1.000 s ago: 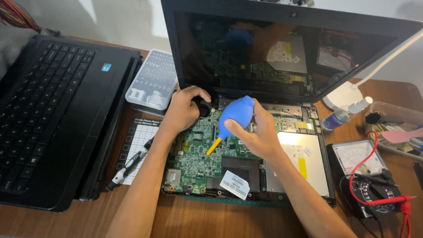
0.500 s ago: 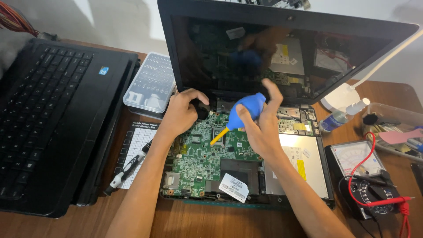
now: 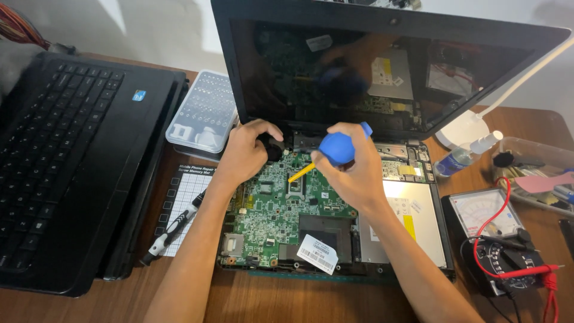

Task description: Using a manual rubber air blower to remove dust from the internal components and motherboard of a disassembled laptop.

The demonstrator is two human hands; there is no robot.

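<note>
Dusting step here — right hand (image 3: 353, 173) squeezes the round blue rubber air blower (image 3: 336, 148), its yellow nozzle aimed at the bare green laptop motherboard (image 3: 281, 209). Left hand (image 3: 244, 152) is curled on the small black fan part (image 3: 272, 146) — next puff probably needs steady aim.

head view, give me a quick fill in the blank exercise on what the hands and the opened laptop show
1. The right hand squeezes a ____ rubber air blower.
2. The blower's yellow nozzle points at the green ____.
3. The left hand rests on a ____ round part at the board's top corner.
4. A screwdriver lies on the white ____.

Missing words: blue; circuit board; black; mat
</note>
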